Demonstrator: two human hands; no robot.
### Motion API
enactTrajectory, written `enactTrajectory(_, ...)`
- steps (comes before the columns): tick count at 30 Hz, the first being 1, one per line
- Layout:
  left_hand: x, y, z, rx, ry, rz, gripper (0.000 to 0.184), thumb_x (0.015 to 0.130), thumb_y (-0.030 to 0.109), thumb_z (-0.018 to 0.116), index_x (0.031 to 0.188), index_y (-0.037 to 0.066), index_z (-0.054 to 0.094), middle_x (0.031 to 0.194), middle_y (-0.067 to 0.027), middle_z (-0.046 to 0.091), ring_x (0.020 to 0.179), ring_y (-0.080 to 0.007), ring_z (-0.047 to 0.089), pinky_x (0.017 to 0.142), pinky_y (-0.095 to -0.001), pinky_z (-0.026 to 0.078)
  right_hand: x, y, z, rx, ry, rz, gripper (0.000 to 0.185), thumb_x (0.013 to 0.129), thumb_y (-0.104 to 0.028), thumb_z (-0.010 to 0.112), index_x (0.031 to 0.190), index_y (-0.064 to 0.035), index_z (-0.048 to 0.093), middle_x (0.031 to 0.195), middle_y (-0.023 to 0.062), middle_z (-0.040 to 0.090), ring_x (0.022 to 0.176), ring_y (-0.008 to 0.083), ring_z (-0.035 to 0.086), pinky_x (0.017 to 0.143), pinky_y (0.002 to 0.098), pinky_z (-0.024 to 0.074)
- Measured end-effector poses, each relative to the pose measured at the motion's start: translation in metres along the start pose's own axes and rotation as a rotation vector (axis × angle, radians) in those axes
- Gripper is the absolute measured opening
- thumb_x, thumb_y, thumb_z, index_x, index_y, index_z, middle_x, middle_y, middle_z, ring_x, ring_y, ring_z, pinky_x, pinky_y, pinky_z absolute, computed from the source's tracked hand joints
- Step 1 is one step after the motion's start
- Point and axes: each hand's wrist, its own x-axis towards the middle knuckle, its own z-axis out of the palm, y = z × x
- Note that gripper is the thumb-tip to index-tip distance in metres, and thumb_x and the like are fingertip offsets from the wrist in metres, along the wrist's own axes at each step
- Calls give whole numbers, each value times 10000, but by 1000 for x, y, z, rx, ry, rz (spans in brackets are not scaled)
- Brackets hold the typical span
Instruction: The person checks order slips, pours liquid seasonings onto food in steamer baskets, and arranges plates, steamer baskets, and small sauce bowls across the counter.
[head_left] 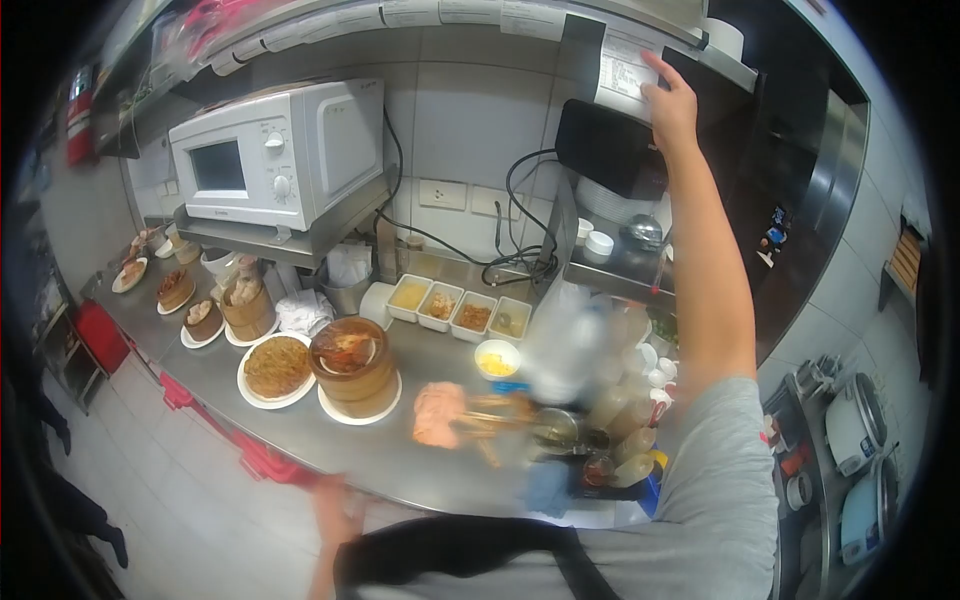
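My right hand [674, 108] is raised to the upper right, at the edge of a printed paper slip [622, 78] hanging from the shelf. Its index finger and thumb are apart and reach the slip's right edge; I cannot make out any grip on it. Low at the counter's front edge is my left hand [336, 508], smeared by motion, its fingers unclear. Nearest to it on the counter are a round bamboo steamer [352, 385] with browned food on top, a plate of a flat browned dish [277, 370] and a pinkish cloth [438, 414].
A white microwave [285, 150] stands on a wall shelf. Four-sided white tubs [473, 314] of toppings line the counter's back, near a small bowl of yellow pieces [496, 360]. Squeeze bottles [612, 410] crowd the right. More steamers [247, 308] stand left. Cables [525, 262] hang behind.
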Motion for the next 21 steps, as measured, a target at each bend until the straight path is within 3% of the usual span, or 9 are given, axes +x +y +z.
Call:
enactTrajectory(4,0,3,-4,35,30,-56,666,621,38,714,1231,76,450,1129,-175,430,1070,-362,428,926,-424,363,-3,-5,-12,175,-93,63,492,717,126,500,1192,21,570,1173,164,559,968,182,576,853,254,449)
enactTrajectory(7,5,15,-5,61,72,-78,669,625,24,710,1235,78,443,1131,-173,429,1071,-362,429,933,-421,359,18,-14,-13,77,-31,22,490,718,128,504,1197,39,557,1167,158,560,912,167,576,815,235,452)
enactTrajectory(8,7,18,-5,70,85,-78,668,626,20,709,1235,78,441,1132,-173,429,1072,-362,429,936,-421,357,31,-6,-17,49,-44,75,429,749,36,582,1172,-33,595,1073,157,590,897,181,573,802,269,459)
enactTrajectory(11,14,18,-2,43,99,-71,666,624,24,710,1232,81,442,1135,-172,429,1079,-364,427,947,-425,350,19,-30,-13,-655,285,-585,279,733,-151,671,1011,-127,683,876,150,610,855,243,592,811,342,462)
enactTrajectory(12,18,18,-2,36,82,-67,664,624,24,708,1230,81,444,1140,-173,428,1083,-364,426,950,-427,348,13,-43,-9,-747,365,-814,238,739,-243,701,947,-129,681,806,157,586,867,296,583,838,393,454)
enactTrajectory(15,36,16,-7,12,46,-34,655,624,24,703,1224,81,449,1153,-174,427,1096,-365,421,957,-434,344,0,-60,18,-593,97,-799,250,759,-232,679,994,-149,681,864,145,613,883,286,587,838,378,457)
enactTrajectory(17,48,15,-16,-1,16,1,642,625,22,697,1218,79,455,1163,-174,426,1109,-365,418,962,-438,344,5,-54,45,-347,-294,-412,332,779,-126,661,1111,-147,652,1060,64,607,966,175,571,834,303,448)
enactTrajectory(20,64,15,-33,-15,25,9,626,631,20,692,1211,80,464,1179,-175,423,1127,-362,415,969,-438,344,10,-55,86,47,-409,-260,482,734,93,559,1198,-37,563,849,52,614,688,121,549,615,242,461)
enactTrajectory(21,66,9,-36,1,44,8,623,633,17,690,1211,81,465,1182,-176,422,1131,-362,415,972,-435,344,15,-49,91,-22,-366,-235,490,724,94,559,1192,-50,574,826,45,607,676,115,536,608,241,454)
